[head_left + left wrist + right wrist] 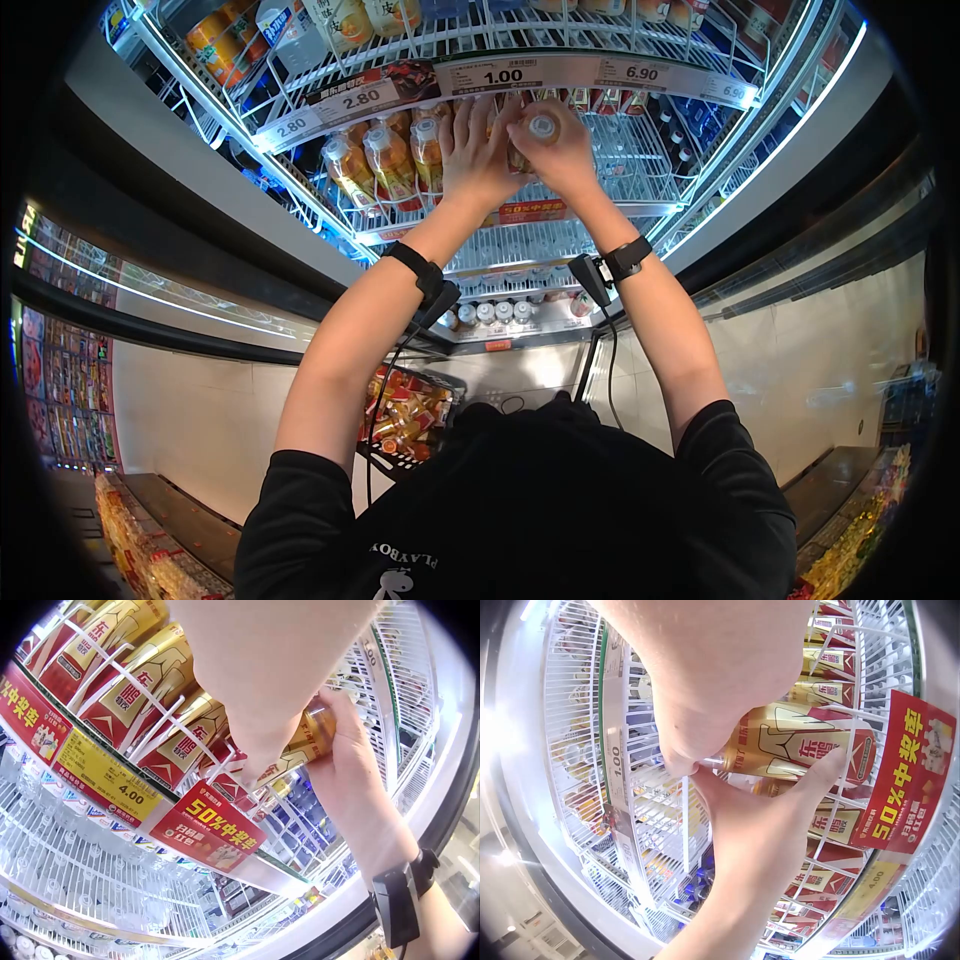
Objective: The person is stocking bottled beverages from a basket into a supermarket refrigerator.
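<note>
My right hand [565,150] grips the upper part of a gold-and-red drink bottle [787,742] with a pale cap, at the front of a wire shelf in a drinks cooler. Close beside it, my left hand [480,155] reaches in with fingers extended over the bottle row. In the right wrist view, the left thumb [823,771] lies along the bottle's lower label. More bottles [124,697] of this kind stand in wire lanes next to the hands.
Orange-capped-row tea bottles [385,155] stand left of the hands. A price rail [500,76] crosses above; a red promotion strip [210,825] fronts the shelf. Lower racks hold white-capped bottles [486,312]. A black basket [455,385] with packaged drinks sits below left.
</note>
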A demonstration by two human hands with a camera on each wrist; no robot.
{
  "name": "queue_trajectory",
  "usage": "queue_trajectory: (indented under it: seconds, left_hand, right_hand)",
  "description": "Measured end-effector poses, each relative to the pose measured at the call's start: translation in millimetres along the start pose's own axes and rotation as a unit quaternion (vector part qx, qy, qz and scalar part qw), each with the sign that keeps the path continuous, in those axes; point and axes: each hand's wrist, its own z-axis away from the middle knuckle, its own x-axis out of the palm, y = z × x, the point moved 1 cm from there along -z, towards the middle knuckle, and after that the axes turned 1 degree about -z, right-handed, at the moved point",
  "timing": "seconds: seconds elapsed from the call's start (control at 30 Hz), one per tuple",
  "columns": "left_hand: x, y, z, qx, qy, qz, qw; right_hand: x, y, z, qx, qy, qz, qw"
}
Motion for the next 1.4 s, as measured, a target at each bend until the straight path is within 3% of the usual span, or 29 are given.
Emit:
queue_trajectory:
  seconds: [0.33, 0.63, 0.9, 1.13, 1.23, 1.4]
  left_hand:
    - [-4.3, -8.7, 2.0, 0.018, -0.066, 0.004, 0.998]
    - [2.1, -15.4, 4.1, 0.028, -0.063, 0.02, 0.997]
    - [-3.1, -4.1, -1.1, -0.004, -0.093, 0.002, 0.996]
    - [-2.1, -2.0, 0.5, 0.003, -0.084, -0.023, 0.996]
    - [-1.2, -3.1, -0.3, 0.002, -0.078, -0.028, 0.997]
    - [-5.8, -5.9, 2.1, 0.02, -0.073, -0.03, 0.997]
  right_hand:
    - [10.8, 30.3, -3.6, 0.064, -0.015, 0.014, 0.998]
    - [13.3, 38.9, -4.2, 0.061, -0.017, 0.032, 0.997]
    - [12.3, 40.5, -16.1, 0.131, -0.05, 0.075, 0.987]
    - [15.4, 45.8, -18.9, 0.118, -0.042, 0.102, 0.987]
    - [9.0, 44.7, -23.4, 0.093, -0.08, 0.114, 0.986]
    - [-6.4, 39.0, -27.3, 0.146, -0.199, 0.037, 0.968]
